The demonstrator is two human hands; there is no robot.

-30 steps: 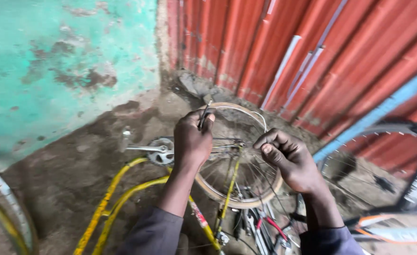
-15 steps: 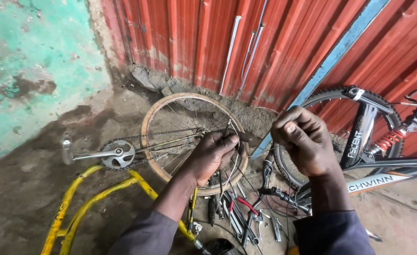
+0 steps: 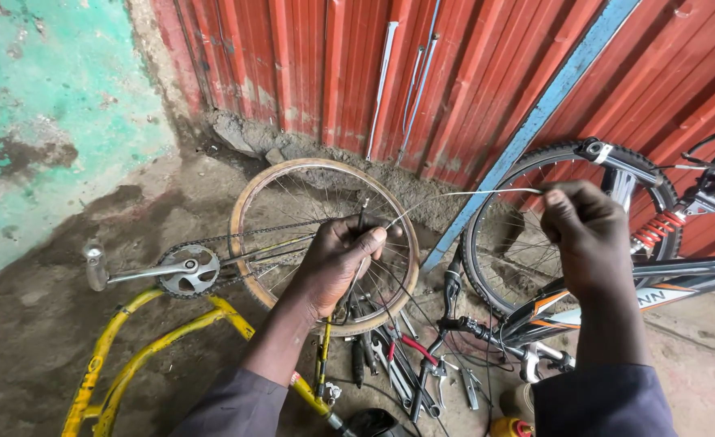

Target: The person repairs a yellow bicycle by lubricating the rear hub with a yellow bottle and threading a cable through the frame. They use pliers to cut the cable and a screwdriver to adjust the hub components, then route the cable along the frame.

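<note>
1. While the head view looks down, the left hand (image 3: 337, 263) is closed around a thin dark tool (image 3: 360, 231) and one end of a thin wire (image 3: 454, 197), above the bare wheel rim (image 3: 248, 202).
2. Farther right, the right hand (image 3: 588, 235) pinches the other end of the wire, which stretches between both hands.
3. Left of the rim lies the yellow bicycle frame (image 3: 143, 356) with its crank and chainring (image 3: 183, 271).
4. Near the person, hand tools (image 3: 406, 364) lie on the ground.
5. At the right, a bicycle with a black tyre (image 3: 527, 162) stands by the red corrugated wall (image 3: 487, 73).
</note>
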